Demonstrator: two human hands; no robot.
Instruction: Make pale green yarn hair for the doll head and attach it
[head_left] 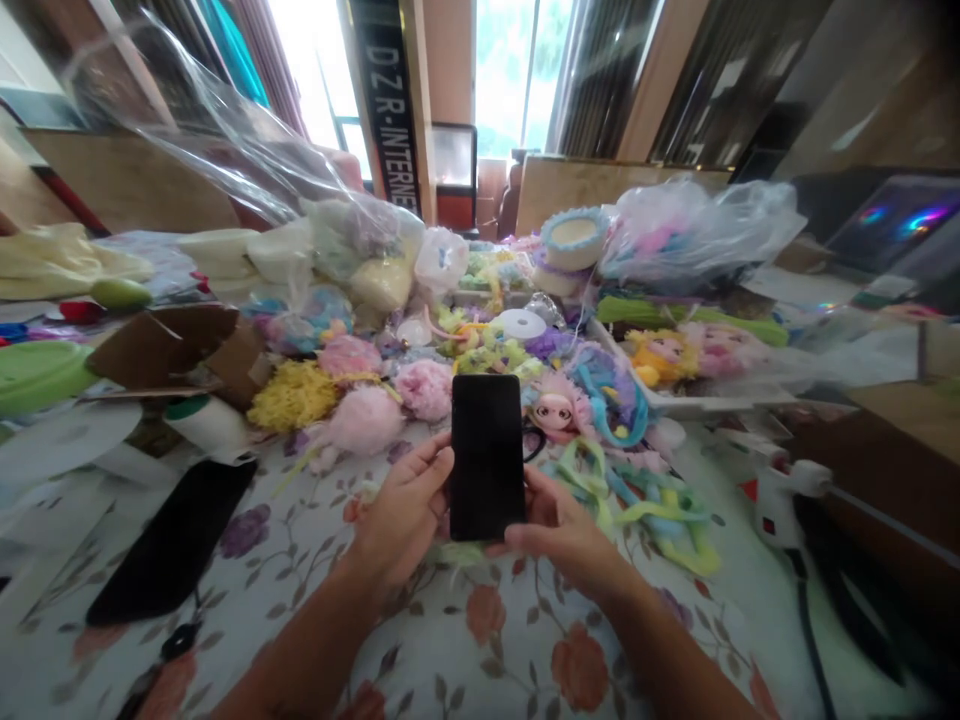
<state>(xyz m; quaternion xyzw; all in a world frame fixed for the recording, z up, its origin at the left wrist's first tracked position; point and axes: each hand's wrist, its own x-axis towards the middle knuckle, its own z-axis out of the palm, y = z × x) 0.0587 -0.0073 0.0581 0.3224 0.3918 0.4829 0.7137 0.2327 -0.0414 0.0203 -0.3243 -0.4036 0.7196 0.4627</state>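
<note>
A black smartphone (486, 460) stands upright in the middle of the view, its screen dark. My left hand (401, 505) grips its left edge, thumb along the side. On the lower right edge, my right hand (562, 530) closes round the phone with the thumb near its bottom corner. Just behind it lie a doll's head (556, 412) with large eyes and pink fluffy pompoms (367, 418). Pastel green and yellow fuzzy strips (660, 510) rest to the right of my right hand.
A second dark phone (176, 540) lies left on the flowered tablecloth (480, 660). A thread cone (210, 425) and an open cardboard box (172, 350) stand behind it. At right are a white glue-gun-like tool (780, 500) with a cable and a tray (697, 405) with dolls.
</note>
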